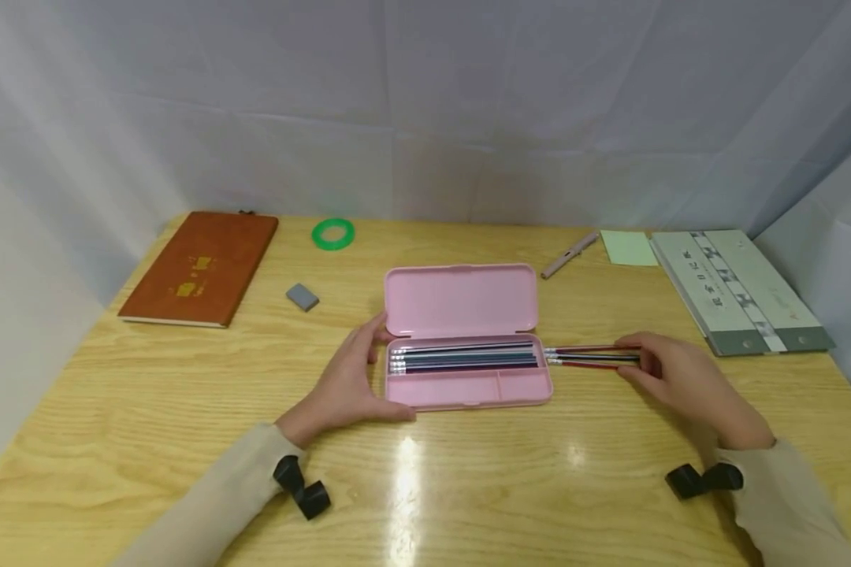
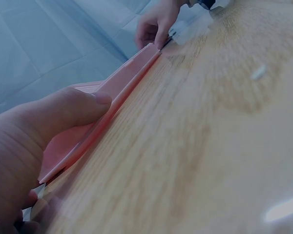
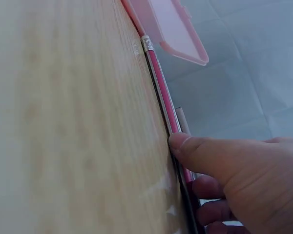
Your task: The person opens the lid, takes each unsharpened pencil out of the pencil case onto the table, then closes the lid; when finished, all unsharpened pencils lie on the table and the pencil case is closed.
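Note:
A pink pencil case [image 1: 461, 386] lies with its lid [image 1: 461, 299] raised at the back. Several dark striped pencils [image 1: 468, 358] fill its long rear compartment, eraser ends to the left. My left hand [image 1: 347, 374] holds the case at its left end, thumb along the front edge and fingers by the hinge side. Off the case's right end, my right hand [image 1: 688, 386] pinches several red and dark pencils [image 1: 589, 364] between thumb and fingers. Their metal-banded eraser ends point left, close beside the case wall; the other ends are hidden in the hand.
Behind the left hand are a grey eraser [image 1: 302, 297], a green tape roll [image 1: 333, 234] and a brown notebook [image 1: 202, 268]. A pen [image 1: 570, 255], pale green sticky notes [image 1: 629, 247] and a grey-green notebook [image 1: 737, 283] lie at the back right, before a white curtain [image 1: 454, 110].

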